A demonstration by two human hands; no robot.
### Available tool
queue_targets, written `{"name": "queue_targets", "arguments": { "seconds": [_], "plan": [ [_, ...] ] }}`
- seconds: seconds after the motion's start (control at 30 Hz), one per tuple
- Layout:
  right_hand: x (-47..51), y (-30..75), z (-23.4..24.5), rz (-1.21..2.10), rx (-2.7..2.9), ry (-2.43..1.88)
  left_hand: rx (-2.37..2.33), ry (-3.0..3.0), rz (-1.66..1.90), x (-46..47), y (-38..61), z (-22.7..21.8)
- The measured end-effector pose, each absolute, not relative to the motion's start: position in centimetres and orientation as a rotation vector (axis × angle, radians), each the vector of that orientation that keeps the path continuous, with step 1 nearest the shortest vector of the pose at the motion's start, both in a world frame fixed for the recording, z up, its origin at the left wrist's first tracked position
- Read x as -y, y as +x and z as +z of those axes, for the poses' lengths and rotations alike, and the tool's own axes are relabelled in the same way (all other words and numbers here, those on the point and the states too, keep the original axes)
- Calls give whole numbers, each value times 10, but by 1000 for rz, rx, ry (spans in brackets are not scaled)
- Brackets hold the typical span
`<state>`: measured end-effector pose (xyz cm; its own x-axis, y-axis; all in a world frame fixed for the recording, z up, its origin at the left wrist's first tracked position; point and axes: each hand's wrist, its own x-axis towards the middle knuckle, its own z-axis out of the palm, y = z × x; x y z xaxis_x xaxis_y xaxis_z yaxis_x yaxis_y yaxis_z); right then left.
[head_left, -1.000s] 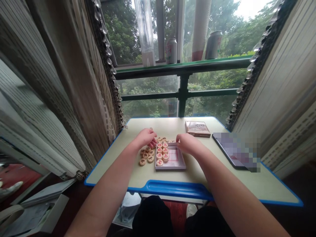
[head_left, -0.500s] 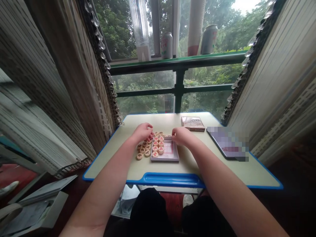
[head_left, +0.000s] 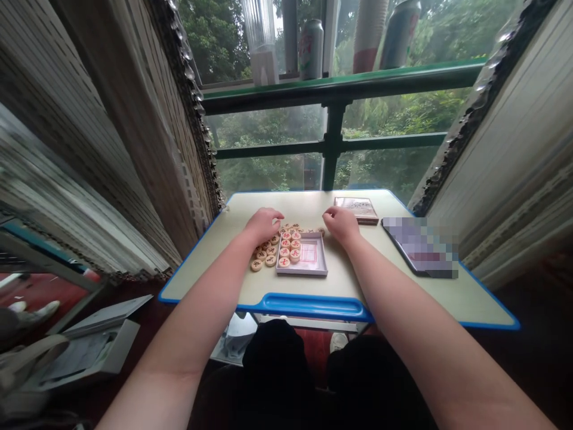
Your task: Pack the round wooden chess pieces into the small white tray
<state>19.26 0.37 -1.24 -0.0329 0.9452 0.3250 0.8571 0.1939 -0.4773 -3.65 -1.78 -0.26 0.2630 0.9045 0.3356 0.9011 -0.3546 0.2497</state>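
A shallow square tray (head_left: 313, 270) lies in the middle of a cream table with a blue rim (head_left: 313, 306). Several round wooden chess pieces (head_left: 290, 248) with red marks fill the tray's left side, and more pieces (head_left: 264, 258) lie loose on the table to its left and behind it. My left hand (head_left: 263, 223) rests curled over the loose pieces at the tray's far left corner. My right hand (head_left: 341, 222) sits curled just behind the tray's far right corner, next to a few pieces. What the fingers hold, if anything, is hidden.
A flat printed box (head_left: 357, 209) lies at the table's far edge, a dark tablet (head_left: 421, 248) to its right. Cans and stacked cups (head_left: 311, 40) stand on the green window ledge. Curtains hang close on both sides. Papers lie on the floor at left.
My right hand has drawn back from the tray's far edge to the table behind its right corner. The left hand stays over the loose pieces. The view has tilted down a little.
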Motion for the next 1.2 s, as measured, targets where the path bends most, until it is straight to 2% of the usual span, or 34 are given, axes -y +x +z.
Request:
{"name": "queue_targets", "arguments": {
  "seconds": [0.27,0.77,1.2],
  "plan": [
    [-8,189,-17,225,1927,-1592,-1743,2475,411,13,-38,-5],
    [-9,186,-15,275,1961,-1595,-1825,2311,544,12,-44,-6],
    [-8,184,-15,281,2003,-1591,-1858,2208,365,20,-46,4]
  ]
}}
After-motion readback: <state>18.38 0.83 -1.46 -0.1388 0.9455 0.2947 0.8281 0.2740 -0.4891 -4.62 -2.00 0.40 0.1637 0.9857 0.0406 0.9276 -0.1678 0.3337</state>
